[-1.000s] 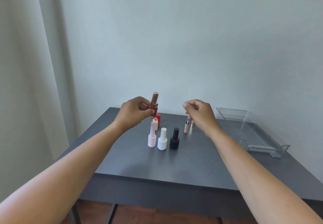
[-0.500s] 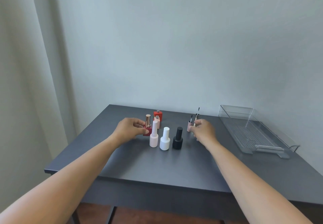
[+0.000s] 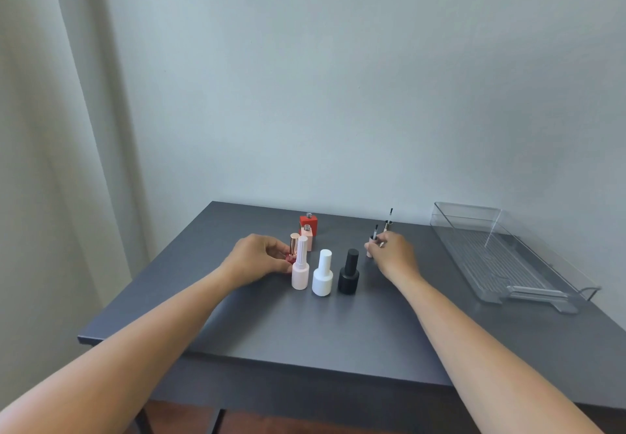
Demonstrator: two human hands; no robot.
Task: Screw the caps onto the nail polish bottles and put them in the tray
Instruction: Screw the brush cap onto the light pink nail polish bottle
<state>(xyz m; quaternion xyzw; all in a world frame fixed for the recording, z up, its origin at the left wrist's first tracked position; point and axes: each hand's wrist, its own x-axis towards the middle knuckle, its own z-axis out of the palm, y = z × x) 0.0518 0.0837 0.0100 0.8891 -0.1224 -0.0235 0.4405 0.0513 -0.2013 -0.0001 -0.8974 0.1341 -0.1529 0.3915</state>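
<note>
Here the left hand (image 3: 259, 259) pinches a dark red bottle with a gold cap (image 3: 293, 247), standing on the table (image 3: 305, 328) just left of the pale pink bottle (image 3: 300, 269). The right hand (image 3: 393, 256), right of the black bottle (image 3: 349, 272), closes its fingers on a pink brush cap (image 3: 372, 245). The clear tray (image 3: 508, 254) lies far right of the black bottle.

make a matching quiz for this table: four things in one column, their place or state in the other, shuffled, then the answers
1. black bottle
2. red bottle
3. tray
4. gold-capped bottle

a. held by the left hand
b. uncapped, at the back
c. capped, right end of the front row
d. holds no bottles, on the right

Pairs: 1-c, 2-b, 3-d, 4-a
</note>
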